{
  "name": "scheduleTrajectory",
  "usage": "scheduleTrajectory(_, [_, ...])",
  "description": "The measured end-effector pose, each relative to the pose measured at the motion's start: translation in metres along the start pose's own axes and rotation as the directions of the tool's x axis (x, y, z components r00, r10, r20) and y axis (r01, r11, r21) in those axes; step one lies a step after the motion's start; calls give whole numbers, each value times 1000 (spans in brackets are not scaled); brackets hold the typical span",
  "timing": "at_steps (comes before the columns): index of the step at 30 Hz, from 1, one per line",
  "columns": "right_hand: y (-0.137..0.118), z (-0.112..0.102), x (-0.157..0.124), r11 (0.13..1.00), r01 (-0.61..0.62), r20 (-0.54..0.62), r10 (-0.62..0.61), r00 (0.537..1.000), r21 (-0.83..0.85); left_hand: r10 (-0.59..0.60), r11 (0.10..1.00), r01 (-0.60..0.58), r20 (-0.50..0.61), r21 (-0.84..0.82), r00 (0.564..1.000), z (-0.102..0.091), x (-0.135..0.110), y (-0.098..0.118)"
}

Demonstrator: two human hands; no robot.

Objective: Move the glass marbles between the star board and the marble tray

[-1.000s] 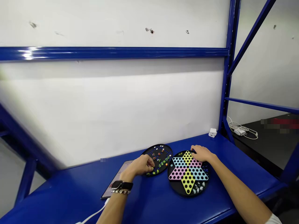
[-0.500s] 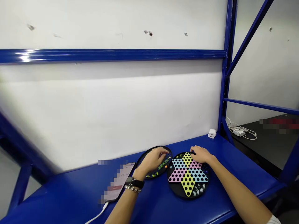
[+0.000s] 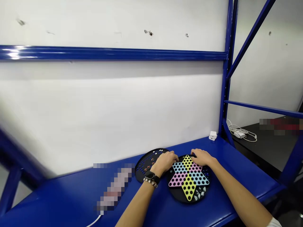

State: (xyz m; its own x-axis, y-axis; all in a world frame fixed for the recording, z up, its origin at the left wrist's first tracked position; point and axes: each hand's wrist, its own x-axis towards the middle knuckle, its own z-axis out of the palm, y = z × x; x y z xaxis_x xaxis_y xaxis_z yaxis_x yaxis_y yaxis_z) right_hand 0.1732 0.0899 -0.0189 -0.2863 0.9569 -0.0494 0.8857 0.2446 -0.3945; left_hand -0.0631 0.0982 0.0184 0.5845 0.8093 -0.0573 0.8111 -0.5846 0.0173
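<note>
We find the left hand (image 3: 165,161) over the near right edge of a second round black board (image 3: 144,165), close to a Chinese checkers board (image 3: 188,190) and level with its left side. Its fingers (image 3: 172,156) are drawn narrow and curled downward. We cannot tell whether they hold a marble, as none shows between them. The right hand (image 3: 202,157) lies on the far rim of the Chinese checkers board, its fingers (image 3: 194,154) curled narrowly over the edge. We cannot tell whether they hold anything.

On the Chinese checkers board, the yellow, pink and pale blue arms show mostly open holes. We see clear marbles (image 3: 198,194) grouped at the lower right edge and dark blue marbles (image 3: 206,172) at the right edge. The second board carries white marbles (image 3: 160,151) near its far rim and reddish marbles (image 3: 152,160) toward the middle; the left hand hides part of it.

Both boards stand on a blue steel shelf (image 3: 71,201). A blurred phone (image 3: 115,186) lies to their left, and a white charger (image 3: 212,136) sits beyond them.
</note>
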Motion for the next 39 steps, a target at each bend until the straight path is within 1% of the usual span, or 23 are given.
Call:
scheduleTrajectory(4, [0,0,-1,1000,-2,6,2,1000,5,-8,1000,9,8,-29,1000,2,6,-2])
scheduleTrajectory(8, [-3,-2,-3,1000,-10,12,10,1000,6,-11,997,11,-8,-71,1000,6,13,-3])
scheduleTrajectory(12, [-4,-4,-5,1000,-13,17,13,1000,3,5,992,-10,-36,-127,999,7,14,-2])
scheduleTrajectory(15, [-3,-4,-4,1000,-10,14,10,1000,-1,11,985,-26,-88,-171,996,-1,8,-6])
scheduleTrajectory(17, [-1,-3,-3,1000,-1,16,1,1000,3,-1,970,-34,-143,-240,990,-12,0,-17])
scheduleTrajectory(18, [0,-2,-2,1000,3,17,-3,1000,6,-18,953,-33,-165,-301,986,-18,-6,-25])
scheduleTrajectory(19, [0,-2,-2,1000,4,17,-4,1000,8,-47,929,-14,-156,-370,987,-25,-12,-34])
scheduleTrajectory(20, [0,-2,-2,1000,3,17,-3,1000,8,-74,904,23,-104,-427,992,-31,-19,-45])
scheduleTrajectory(21, [0,-2,-2,1000,2,18,-2,1000,8,-108,880,84,-24,-468,994,-36,-27,-56])
scheduleTrajectory(22, [0,-2,-2,1000,0,20,0,1000,9,-137,858,157,77,-488,988,-40,-35,-67])
scheduleTrajectory(23, [0,-2,-2,1000,-1,23,1,1000,10,-143,849,193,138,-492,980,-43,-42,-77])
scheduleTrajectory(25, [0,-3,-3,1000,-3,31,2,1000,18,-160,837,255,229,-484,960,-44,-54,-95])
scheduleTrajectory(26, [0,-3,-4,1000,-6,37,5,999,24,-171,835,276,253,-475,952,-43,-59,-101])
scheduleTrajectory(29, [0,-4,-4,999,-20,48,17,999,44,-245,827,358,294,-434,924,-35,-70,-112])
scheduleTrajectory(33, [-2,-6,-5,999,-13,40,11,999,39,-318,811,427,311,-400,896,-20,-80,-114])
scheduleTrajectory(36, [-4,-6,-6,999,-11,43,9,999,39,-328,814,425,290,-396,899,-11,-83,-113])
scheduleTrajectory(39, [-3,-6,-6,998,-26,54,23,998,56,-339,832,413,251,-370,907,-4,-80,-115])
